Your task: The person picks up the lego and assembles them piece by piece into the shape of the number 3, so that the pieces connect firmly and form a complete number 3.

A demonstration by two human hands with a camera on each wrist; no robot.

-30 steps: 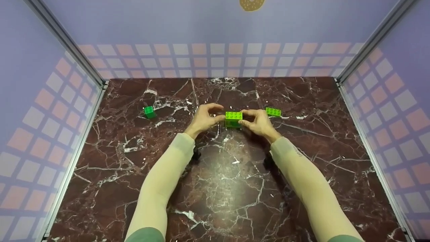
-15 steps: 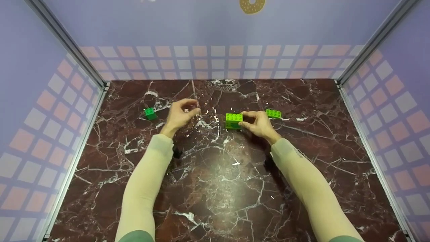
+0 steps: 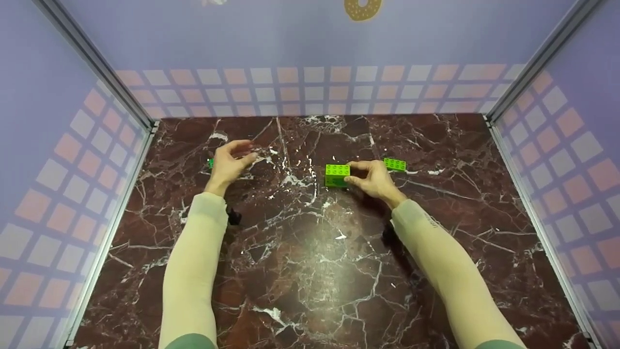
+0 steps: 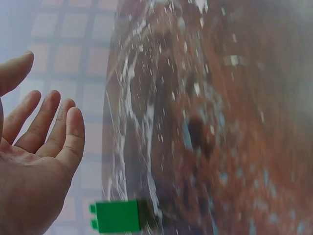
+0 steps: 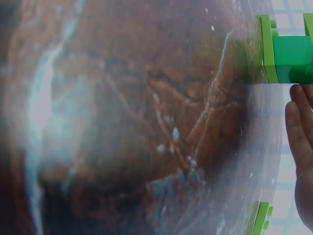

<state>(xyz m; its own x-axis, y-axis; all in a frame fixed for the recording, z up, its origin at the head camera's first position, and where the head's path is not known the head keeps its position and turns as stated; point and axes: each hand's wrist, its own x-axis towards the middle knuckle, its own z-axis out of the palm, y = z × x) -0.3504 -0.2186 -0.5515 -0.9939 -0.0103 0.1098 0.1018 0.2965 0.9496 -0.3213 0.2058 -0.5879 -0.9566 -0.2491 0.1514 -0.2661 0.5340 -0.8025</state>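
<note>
A stack of toy building bricks (image 3: 337, 175) stands mid-table, its studded top lime green. In the right wrist view a darker green brick (image 5: 292, 53) sits between two lime pieces. My right hand (image 3: 375, 178) holds the stack's right end between thumb and fingers. My left hand (image 3: 228, 162) hovers at the left with relaxed fingers and nothing in them. It partly covers a small green brick (image 3: 211, 163) in the head view. That brick shows whole, studs and all, below the hand in the left wrist view.
A flat lime brick (image 3: 395, 164) lies just beyond my right hand, to its right. The dark red marbled table (image 3: 310, 232) is bounded by a tiled back wall (image 3: 315, 89) and side walls with metal edging.
My left hand has moved away from the stack, leftward to the small green brick, and now overlaps it. My right hand has stayed on the stack.
</note>
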